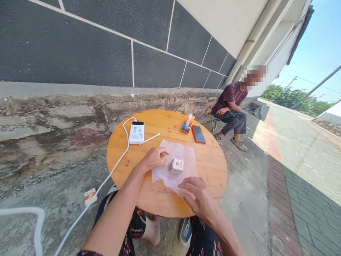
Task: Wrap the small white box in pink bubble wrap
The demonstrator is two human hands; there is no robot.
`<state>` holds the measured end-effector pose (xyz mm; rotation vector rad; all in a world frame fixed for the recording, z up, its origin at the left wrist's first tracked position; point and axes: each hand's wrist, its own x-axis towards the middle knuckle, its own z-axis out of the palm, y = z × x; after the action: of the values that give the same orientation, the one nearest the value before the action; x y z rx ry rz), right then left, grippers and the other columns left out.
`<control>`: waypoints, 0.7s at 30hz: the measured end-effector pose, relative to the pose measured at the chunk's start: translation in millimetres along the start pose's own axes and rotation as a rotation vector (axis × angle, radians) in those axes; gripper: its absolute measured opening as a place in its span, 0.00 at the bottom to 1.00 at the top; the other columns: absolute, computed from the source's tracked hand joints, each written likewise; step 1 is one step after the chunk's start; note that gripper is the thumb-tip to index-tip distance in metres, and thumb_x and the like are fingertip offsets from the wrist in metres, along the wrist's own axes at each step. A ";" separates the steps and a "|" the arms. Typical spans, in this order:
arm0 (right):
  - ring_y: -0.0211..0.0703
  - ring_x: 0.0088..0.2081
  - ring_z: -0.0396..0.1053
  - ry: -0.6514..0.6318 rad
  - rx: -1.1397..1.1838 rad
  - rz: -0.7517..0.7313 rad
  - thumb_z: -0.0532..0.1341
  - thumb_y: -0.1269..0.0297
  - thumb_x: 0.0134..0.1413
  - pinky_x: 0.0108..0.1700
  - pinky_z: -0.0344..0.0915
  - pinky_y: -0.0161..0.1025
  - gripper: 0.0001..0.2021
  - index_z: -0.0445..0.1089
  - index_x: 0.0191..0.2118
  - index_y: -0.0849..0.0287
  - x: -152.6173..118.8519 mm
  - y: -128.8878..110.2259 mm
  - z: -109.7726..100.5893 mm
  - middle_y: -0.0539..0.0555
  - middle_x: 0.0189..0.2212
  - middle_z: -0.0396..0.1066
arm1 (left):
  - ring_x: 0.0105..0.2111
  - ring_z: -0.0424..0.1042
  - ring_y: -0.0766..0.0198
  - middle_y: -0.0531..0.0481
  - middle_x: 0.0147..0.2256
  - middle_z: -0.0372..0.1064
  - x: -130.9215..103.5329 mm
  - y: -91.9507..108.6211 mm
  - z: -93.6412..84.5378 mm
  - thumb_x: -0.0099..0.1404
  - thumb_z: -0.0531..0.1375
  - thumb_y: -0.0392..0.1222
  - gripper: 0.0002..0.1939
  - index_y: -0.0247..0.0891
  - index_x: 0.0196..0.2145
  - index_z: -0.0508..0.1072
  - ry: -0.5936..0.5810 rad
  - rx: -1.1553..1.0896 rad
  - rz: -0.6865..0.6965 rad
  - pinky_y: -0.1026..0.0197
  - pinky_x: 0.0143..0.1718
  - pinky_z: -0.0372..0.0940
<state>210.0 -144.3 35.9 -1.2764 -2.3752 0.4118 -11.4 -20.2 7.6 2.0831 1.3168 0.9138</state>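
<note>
A little white box [177, 166] with a red mark on top sits on a thin, crinkly, see-through sheet [162, 172]. The sheet lies on a round wooden table [210, 170]. The box is between the two hands, and the hands are well apart. The left hand [156, 158] is at the left edge of the sheet with its fingers curled in, and I cannot tell if they pinch anything. The right hand [195, 195] is open, with its thumb and fingers apart, over the near right edge of the sheet. At the far side of the table are a white power pack [136, 133] with a white cord [122, 153], an orange pack [188, 123], and a phone [199, 134] with a red edge just beside it. A person [231, 106] sits on a low seat past the table, near the wall [80, 46]
</note>
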 end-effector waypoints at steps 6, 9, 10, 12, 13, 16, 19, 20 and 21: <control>0.45 0.42 0.64 -0.161 -0.111 0.019 0.56 0.70 0.59 0.45 0.57 0.43 0.08 0.72 0.39 0.53 -24.7 -12.3 12.0 0.52 0.40 0.70 | 0.24 0.67 0.66 0.54 0.23 0.71 -0.7 -5.3 3.9 0.51 0.54 0.34 0.13 0.39 0.33 0.77 -0.025 0.081 -0.007 0.65 0.26 0.56; 0.45 0.45 0.65 -0.127 -0.044 0.021 0.56 0.69 0.60 0.48 0.58 0.44 0.09 0.72 0.41 0.52 -30.9 -7.3 8.6 0.52 0.43 0.70 | 0.25 0.68 0.65 0.53 0.24 0.72 -1.0 -4.5 5.9 0.51 0.55 0.35 0.13 0.39 0.32 0.76 -0.021 0.113 0.002 0.64 0.27 0.56; 0.45 0.46 0.65 -0.095 -0.022 0.027 0.55 0.69 0.60 0.48 0.59 0.44 0.09 0.72 0.41 0.52 -30.4 -3.7 6.1 0.52 0.43 0.70 | 0.25 0.68 0.64 0.53 0.25 0.73 -1.0 -3.3 6.5 0.52 0.55 0.35 0.12 0.39 0.32 0.76 -0.013 0.122 0.005 0.64 0.27 0.56; 0.46 0.48 0.66 0.013 0.004 0.061 0.54 0.68 0.61 0.50 0.60 0.45 0.10 0.71 0.43 0.53 -23.5 5.3 1.1 0.54 0.45 0.70 | 0.27 0.69 0.63 0.51 0.28 0.74 -0.8 0.4 7.8 0.54 0.54 0.35 0.13 0.39 0.33 0.76 0.010 0.138 0.023 0.63 0.29 0.58; 0.46 0.49 0.66 0.076 0.008 0.082 0.54 0.67 0.61 0.51 0.60 0.45 0.10 0.71 0.44 0.54 -17.0 10.3 -0.6 0.55 0.46 0.70 | 0.29 0.69 0.63 0.51 0.30 0.74 -0.7 2.6 8.5 0.55 0.53 0.34 0.13 0.39 0.34 0.76 0.020 0.143 0.040 0.63 0.31 0.59; 0.49 0.53 0.63 0.196 -0.004 0.107 0.56 0.66 0.58 0.54 0.60 0.48 0.15 0.67 0.51 0.57 11.9 23.8 1.3 0.59 0.51 0.66 | 0.35 0.69 0.62 0.51 0.32 0.74 -1.1 8.6 11.2 0.54 0.52 0.32 0.13 0.40 0.32 0.75 0.017 0.152 0.126 0.62 0.37 0.61; 0.52 0.58 0.59 0.193 -0.028 0.090 0.60 0.69 0.51 0.58 0.58 0.51 0.27 0.59 0.59 0.59 42.8 31.9 12.7 0.60 0.57 0.60 | 0.38 0.68 0.61 0.52 0.32 0.73 -1.9 11.0 13.8 0.52 0.53 0.29 0.13 0.40 0.30 0.74 -0.003 0.172 0.200 0.61 0.40 0.61; 0.52 0.57 0.59 0.177 -0.021 0.083 0.60 0.70 0.50 0.57 0.59 0.51 0.28 0.58 0.59 0.59 50.5 33.9 16.8 0.60 0.57 0.61 | 0.38 0.68 0.61 0.52 0.32 0.73 -2.0 10.9 14.5 0.52 0.53 0.29 0.13 0.40 0.30 0.74 -0.006 0.182 0.214 0.61 0.40 0.62; 0.52 0.56 0.61 0.164 -0.006 0.075 0.60 0.71 0.49 0.57 0.60 0.51 0.28 0.59 0.59 0.58 56.2 36.0 19.9 0.60 0.55 0.63 | 0.39 0.68 0.60 0.51 0.32 0.73 -2.1 10.5 15.1 0.51 0.53 0.28 0.14 0.40 0.31 0.74 -0.006 0.192 0.223 0.60 0.41 0.62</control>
<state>198.4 -79.0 14.8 -1.3506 -2.1995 0.3096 5.4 -27.2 4.7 2.4167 1.2277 0.9009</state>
